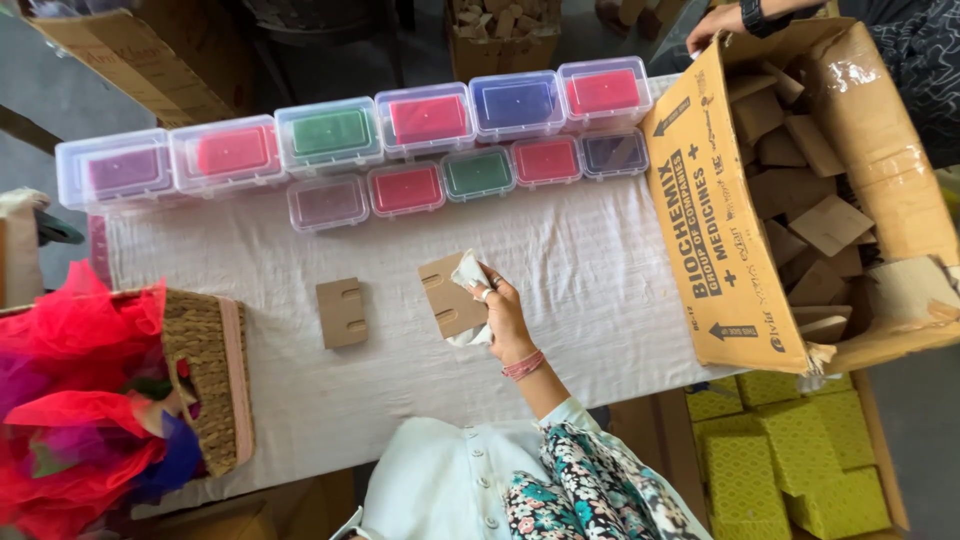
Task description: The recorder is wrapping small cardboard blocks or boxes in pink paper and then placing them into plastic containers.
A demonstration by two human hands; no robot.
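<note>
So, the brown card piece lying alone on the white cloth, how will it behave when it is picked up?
The card piece looks thin and flat, so probably light and fairly stiff. It lies flush on the cloth, so an edge may need lifting first. Its notched side could bend if pinched hard.

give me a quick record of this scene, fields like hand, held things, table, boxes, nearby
hand: one hand shows, side unclear
held things: a slotted brown card and a white cloth
table: white cover, a second card lying flat
boxes: two rows of clear lidded boxes with coloured contents
nearby: open carton of card pieces, wicker basket
</note>
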